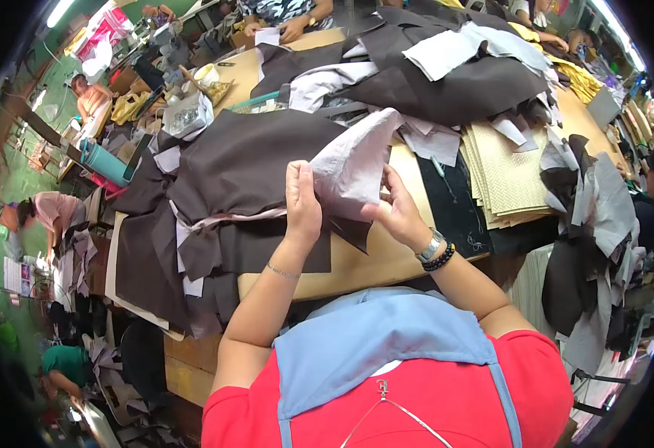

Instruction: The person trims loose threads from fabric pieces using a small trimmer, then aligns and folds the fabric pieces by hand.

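Note:
Between my two hands stands a raised piece of pale pinkish-grey fabric [345, 168], its top corner curling to the right. My left hand [302, 201] grips its left edge, with fingers upright and pressed together. My right hand [401, 211] pinches its right edge, the thumb in front and some fingertips hidden behind it. Under and left of my hands, dark brown fabric pieces [230, 160] lie heaped on the tan worktable [375, 261], some with pale undersides showing.
A stack of cream textured sheets [509, 179] lies right, beside a thin pen-like tool [442, 170] on black material. A larger dark fabric pile [446, 93] covers the table's far side. A clear container [187, 116] stands at left. Across the table a person's hands [293, 28] work.

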`<state>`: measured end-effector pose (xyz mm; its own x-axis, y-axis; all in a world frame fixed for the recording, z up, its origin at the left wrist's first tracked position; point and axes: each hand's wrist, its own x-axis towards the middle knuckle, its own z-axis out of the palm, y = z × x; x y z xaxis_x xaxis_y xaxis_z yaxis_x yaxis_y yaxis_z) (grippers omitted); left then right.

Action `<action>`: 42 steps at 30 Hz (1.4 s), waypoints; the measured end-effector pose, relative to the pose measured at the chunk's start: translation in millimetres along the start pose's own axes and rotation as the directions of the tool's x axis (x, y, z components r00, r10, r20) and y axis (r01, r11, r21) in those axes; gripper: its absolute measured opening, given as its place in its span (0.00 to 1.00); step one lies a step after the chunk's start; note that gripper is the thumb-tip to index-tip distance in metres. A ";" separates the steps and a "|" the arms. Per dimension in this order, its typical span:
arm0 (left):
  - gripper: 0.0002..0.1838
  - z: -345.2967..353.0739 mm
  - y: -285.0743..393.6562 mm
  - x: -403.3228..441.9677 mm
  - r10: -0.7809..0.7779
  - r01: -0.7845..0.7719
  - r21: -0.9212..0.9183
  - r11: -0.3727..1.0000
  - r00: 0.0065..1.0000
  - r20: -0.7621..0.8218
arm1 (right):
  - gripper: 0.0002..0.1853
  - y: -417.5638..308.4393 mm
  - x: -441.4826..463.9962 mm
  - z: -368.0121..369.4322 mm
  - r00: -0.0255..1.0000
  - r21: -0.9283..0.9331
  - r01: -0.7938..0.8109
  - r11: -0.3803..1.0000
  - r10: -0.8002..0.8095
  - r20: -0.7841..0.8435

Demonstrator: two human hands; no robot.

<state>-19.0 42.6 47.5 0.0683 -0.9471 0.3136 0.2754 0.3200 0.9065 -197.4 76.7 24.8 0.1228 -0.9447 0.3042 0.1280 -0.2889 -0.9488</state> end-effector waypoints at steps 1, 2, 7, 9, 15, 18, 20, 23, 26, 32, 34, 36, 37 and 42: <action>0.08 3.6 0.2 -2.2 -0.025 0.025 -0.002 1.000 1.000 -0.013 | 0.38 1.3 7.9 1.1 0.996 0.145 -0.017 0.989 0.030 -0.085; 0.06 1.5 3.9 -3.9 -0.085 0.086 -0.007 0.996 0.995 0.059 | 0.32 -1.0 13.7 -8.2 0.979 0.268 -0.176 0.947 0.197 -0.054; 0.16 3.5 33.0 -8.6 -0.420 0.432 0.081 0.898 0.789 0.449 | 0.15 -31.0 14.4 -13.8 0.982 0.181 -0.133 0.974 0.154 -0.105; 0.22 1.2 39.9 -3.8 -0.494 0.461 0.198 0.865 0.715 0.494 | 0.15 -29.8 16.1 -23.0 0.993 0.087 -0.090 0.992 0.095 -0.063; 0.21 -0.3 24.6 3.5 -0.511 0.573 0.037 0.819 0.699 0.501 | 0.24 -33.8 13.1 -41.8 0.981 -0.543 0.132 0.829 -0.189 -0.051; 0.17 0.3 16.9 1.8 -0.513 0.609 -0.032 0.793 0.694 0.506 | 0.23 -37.8 9.8 -44.1 0.976 -0.469 0.134 0.873 -0.197 -0.089; 0.15 2.4 16.9 0.7 -0.491 0.610 -0.088 0.787 0.706 0.510 | 0.22 -38.9 9.2 -43.7 0.972 -0.450 0.152 0.880 -0.216 -0.096; 0.16 9.5 20.3 -2.4 -0.402 0.535 -0.201 0.821 0.791 0.462 | 0.21 -35.6 8.5 -49.2 0.987 -0.399 0.072 0.914 -0.123 -0.104; 0.18 10.2 16.5 -1.0 -0.360 0.465 -0.251 0.849 0.857 0.367 | 0.17 -39.3 6.3 -43.9 0.983 -0.353 0.097 0.930 -0.146 -0.113; 0.28 9.8 20.4 -6.7 -0.443 0.422 0.148 0.894 0.786 0.431 | 0.12 -44.2 1.9 -32.5 0.978 -0.130 0.179 0.975 -0.191 -0.087; 0.35 -2.5 13.4 -1.8 -0.621 0.600 0.257 0.758 0.543 0.565 | 0.12 -41.0 -3.3 -32.4 0.990 -0.037 0.122 0.992 -0.124 -0.064; 0.34 -0.5 19.9 -2.6 -0.583 0.715 0.090 0.694 0.484 0.653 | 0.11 -55.6 -4.1 -28.5 0.991 0.041 0.137 0.990 -0.137 0.008; 0.33 2.6 25.1 -2.8 -0.545 0.728 0.015 0.685 0.499 0.673 | 0.10 -60.0 -3.8 -27.8 0.986 0.036 0.163 0.986 -0.164 0.024; 0.28 5.3 24.7 -6.3 -0.430 0.586 -0.099 0.804 0.689 0.584 | 0.09 -87.4 -5.7 -21.2 0.949 -0.250 0.308 0.918 -0.277 0.152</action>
<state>-17.7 56.6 69.4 -0.6311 -0.7757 -0.0090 0.3568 -0.3006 0.8845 -230.2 104.1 104.1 0.2302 -0.7929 0.5641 -0.0907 -0.5947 -0.7988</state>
